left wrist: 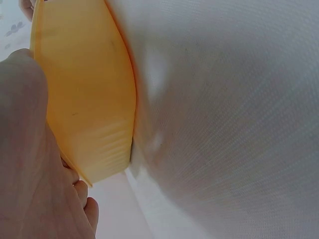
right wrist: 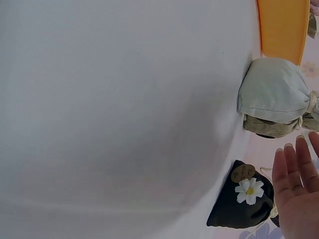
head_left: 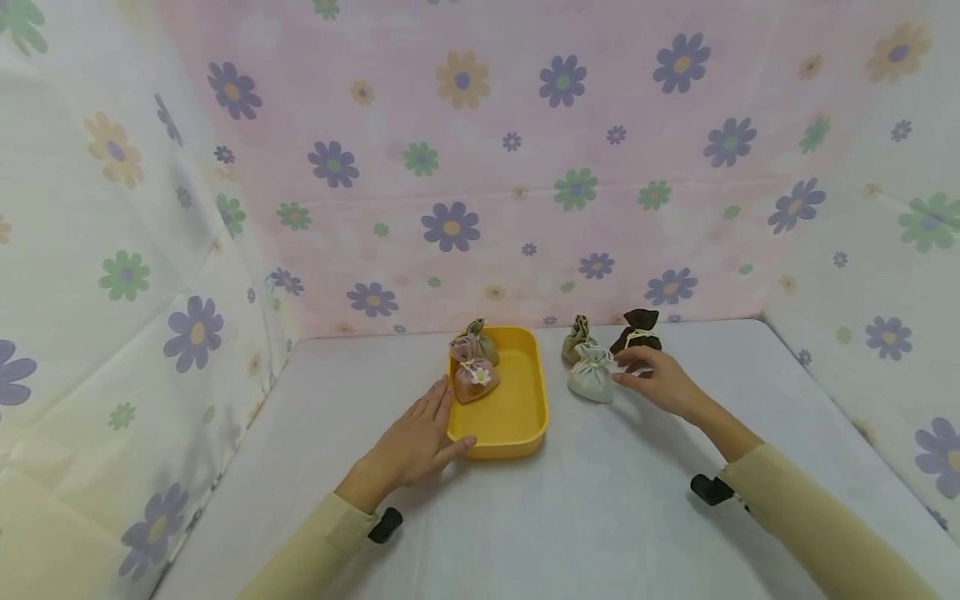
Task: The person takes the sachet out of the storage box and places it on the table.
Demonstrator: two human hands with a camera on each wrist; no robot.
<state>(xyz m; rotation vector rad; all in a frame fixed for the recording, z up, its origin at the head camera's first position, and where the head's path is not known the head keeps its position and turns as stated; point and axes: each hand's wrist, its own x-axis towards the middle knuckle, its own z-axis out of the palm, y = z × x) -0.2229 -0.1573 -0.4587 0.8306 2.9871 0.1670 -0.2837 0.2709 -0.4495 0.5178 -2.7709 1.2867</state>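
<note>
A yellow rectangular tray [head_left: 513, 408] holds a pink drawstring pouch [head_left: 468, 383] with a white flower and an olive pouch [head_left: 487, 343] along its left side. My left hand [head_left: 416, 437] rests on the tray's left wall, fingers straight, thumb at the near corner. To the tray's right stands a pale mint drawstring pouch [head_left: 591, 379], an olive-brown pouch [head_left: 576, 337] just behind it. My right hand [head_left: 663, 382] reaches beside the pale pouch; its fingers are extended in the right wrist view, fingertips close to the tied neck. A dark brown pouch [right wrist: 241, 199] with a white flower stands nearby.
A white cloth covers the table [head_left: 600, 517]. Flower-printed curtains enclose it, with a pink one [head_left: 495, 275] at the back and pale ones at the left and right sides.
</note>
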